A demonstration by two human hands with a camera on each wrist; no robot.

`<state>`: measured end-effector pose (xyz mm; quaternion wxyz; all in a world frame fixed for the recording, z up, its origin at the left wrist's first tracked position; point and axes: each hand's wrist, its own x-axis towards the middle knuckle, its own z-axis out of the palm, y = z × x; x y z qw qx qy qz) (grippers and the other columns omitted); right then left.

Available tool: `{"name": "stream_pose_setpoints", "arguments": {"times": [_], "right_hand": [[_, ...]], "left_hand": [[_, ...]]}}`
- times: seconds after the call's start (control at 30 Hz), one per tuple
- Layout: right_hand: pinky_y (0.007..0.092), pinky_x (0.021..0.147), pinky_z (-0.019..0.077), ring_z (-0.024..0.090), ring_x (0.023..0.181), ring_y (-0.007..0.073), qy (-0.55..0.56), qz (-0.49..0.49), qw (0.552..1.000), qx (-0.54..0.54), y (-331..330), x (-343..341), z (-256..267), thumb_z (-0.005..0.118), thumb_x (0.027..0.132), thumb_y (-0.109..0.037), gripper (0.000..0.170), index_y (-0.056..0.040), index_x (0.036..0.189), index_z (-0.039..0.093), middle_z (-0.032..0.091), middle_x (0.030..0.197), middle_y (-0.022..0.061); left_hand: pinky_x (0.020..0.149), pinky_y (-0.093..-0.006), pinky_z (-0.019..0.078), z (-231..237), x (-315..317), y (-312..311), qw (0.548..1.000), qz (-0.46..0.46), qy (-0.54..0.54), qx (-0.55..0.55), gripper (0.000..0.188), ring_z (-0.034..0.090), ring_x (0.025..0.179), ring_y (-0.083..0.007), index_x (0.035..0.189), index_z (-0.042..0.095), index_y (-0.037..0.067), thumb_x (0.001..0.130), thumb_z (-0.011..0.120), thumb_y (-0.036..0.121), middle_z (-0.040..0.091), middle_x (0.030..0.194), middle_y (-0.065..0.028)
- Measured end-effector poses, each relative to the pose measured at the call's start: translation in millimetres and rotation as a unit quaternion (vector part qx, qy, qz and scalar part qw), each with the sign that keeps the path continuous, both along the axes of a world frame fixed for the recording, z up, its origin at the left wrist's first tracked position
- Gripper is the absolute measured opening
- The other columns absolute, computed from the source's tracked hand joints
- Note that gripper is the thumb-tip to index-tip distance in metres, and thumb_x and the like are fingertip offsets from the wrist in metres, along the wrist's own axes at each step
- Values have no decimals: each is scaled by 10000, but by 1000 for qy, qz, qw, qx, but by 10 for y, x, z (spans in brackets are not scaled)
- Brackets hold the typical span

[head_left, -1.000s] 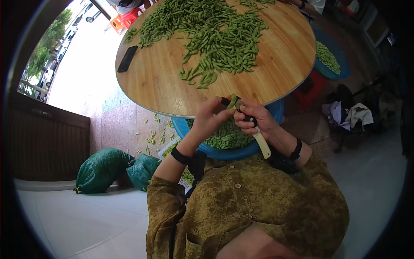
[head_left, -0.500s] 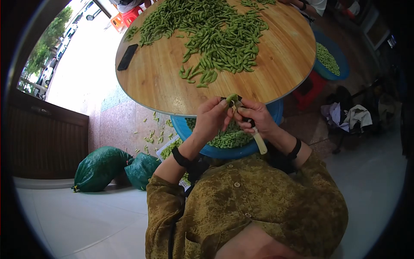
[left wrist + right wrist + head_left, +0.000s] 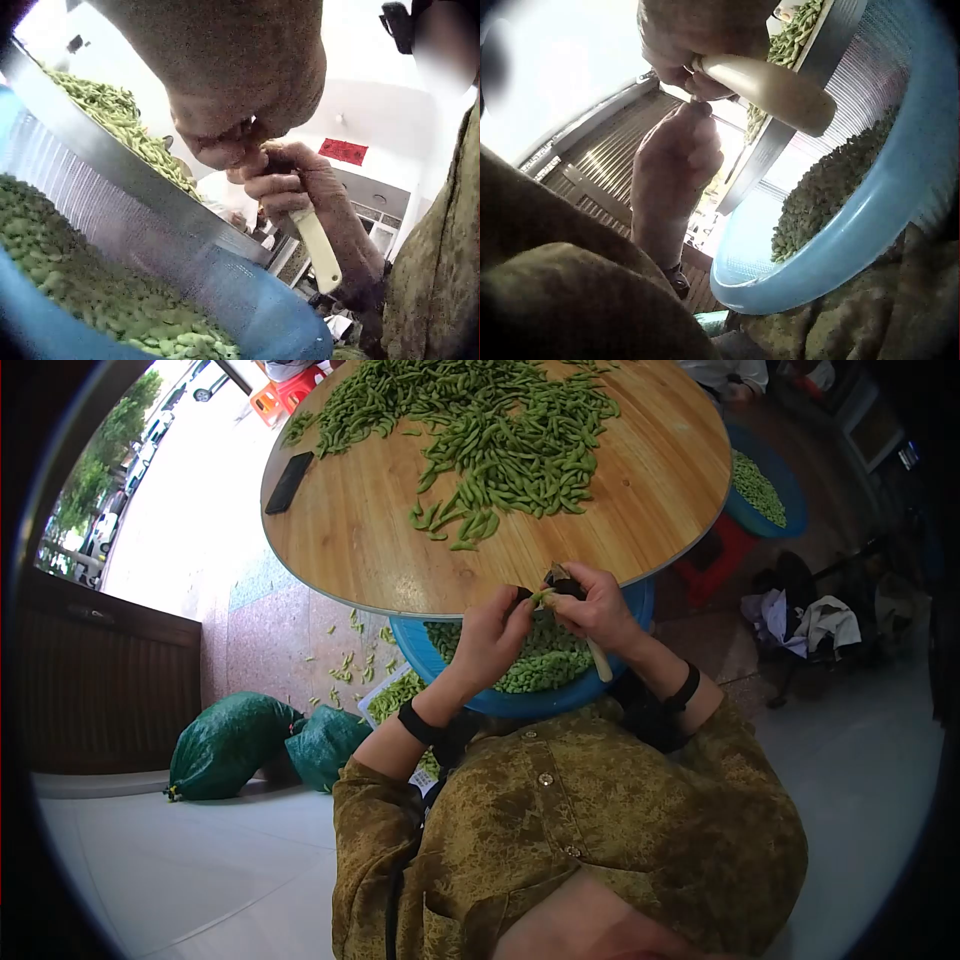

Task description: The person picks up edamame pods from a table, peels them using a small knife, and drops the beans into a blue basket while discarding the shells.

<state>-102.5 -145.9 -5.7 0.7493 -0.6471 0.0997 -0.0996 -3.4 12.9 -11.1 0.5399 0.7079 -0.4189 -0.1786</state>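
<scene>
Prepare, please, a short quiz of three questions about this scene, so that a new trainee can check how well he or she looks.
1. Choose one. What does the right grip hold?
A) a spoon
B) a cream-handled tool
C) a brush

2. True or false: the flat black object lies on the floor.

3. Fill in the missing word: the basin with the green beans in it is ____ in colour.

Key: 1. B. 2. False; it lies on the wooden table. 3. blue.
</scene>
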Motion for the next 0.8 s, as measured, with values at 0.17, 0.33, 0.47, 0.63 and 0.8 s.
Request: {"name": "stream_pose_setpoints", "arguments": {"times": [0.17, 0.33, 0.47, 0.63, 0.8], "right_hand": [[265, 534, 403, 482, 614, 72, -26, -27, 991, -130, 19, -10, -94, 601, 820, -88, 152, 8, 932, 567, 547, 693, -5], [349, 555, 427, 548, 603, 207, -43, -46, 954, -294, 25, -23, -140, 625, 776, -113, 200, 23, 886, 529, 533, 690, 129], [405, 567, 441, 583, 646, 351, -64, -62, 908, -409, 91, 14, -198, 620, 753, -109, 195, 27, 842, 513, 541, 704, 201], [422, 562, 443, 573, 638, 384, -40, -56, 932, -355, 40, 69, -252, 643, 743, -122, 218, 32, 847, 529, 546, 731, 214], [319, 520, 421, 545, 562, 174, -20, 25, 974, -223, 10, -43, -31, 654, 791, -133, 192, 19, 873, 572, 549, 660, 70]], "left_hand": [[465, -273, 353, -18, -9, -1, 920, -33, 389, -12, 200, 461, 510, -99, 828, 497, -18, 928, 544, 149, 476, 583, -4], [474, -320, 382, -148, -50, 31, 997, -9, 70, 27, 176, 496, 502, -182, 842, 515, -19, 909, 555, 138, 505, 576, -102], [512, -372, 417, -2, -149, 61, 998, 17, -39, 34, 142, 552, 552, -336, 879, 532, -19, 889, 560, 120, 528, 625, -219], [519, -318, 403, 1, -130, 133, 998, 4, -23, 58, 146, 504, 573, -235, 902, 546, -22, 907, 547, 124, 525, 628, -145], [518, -224, 371, -61, 73, 267, 981, -70, 169, 66, 145, 433, 592, -52, 939, 548, 13, 949, 505, 151, 504, 696, 28]]}}
